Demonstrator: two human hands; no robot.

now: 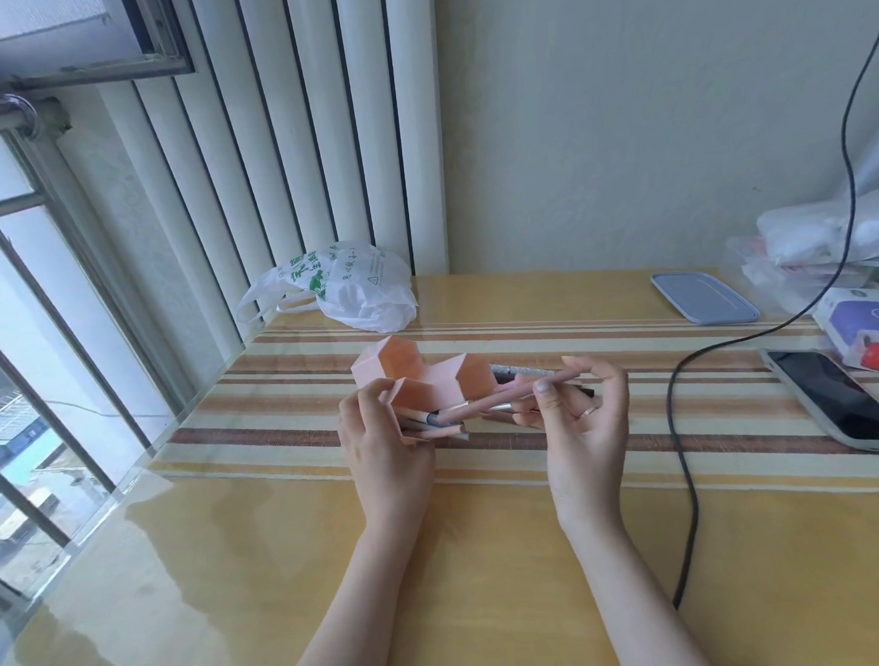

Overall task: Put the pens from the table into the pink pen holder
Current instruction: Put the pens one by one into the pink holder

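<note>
Head view. Right hand [579,417]: nearest, grasping a pink pen [508,393] between thumb and fingers, its tip at the holder's mouth. Left hand [382,439]: gripping the pink pen holder [420,380], tipped sideways mid-table [443,590], several pens already inside. Step: insertion. Next, judged: slide the pen in lengthwise; more pens [522,371] lie behind.

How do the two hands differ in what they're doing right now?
The left hand grips the pink pen holder, tipped onto its side, while the right hand pinches a pink pen between thumb and fingers. The left hand shows its back; the right hand shows a ring. Both are bare and held just above the table.
</note>
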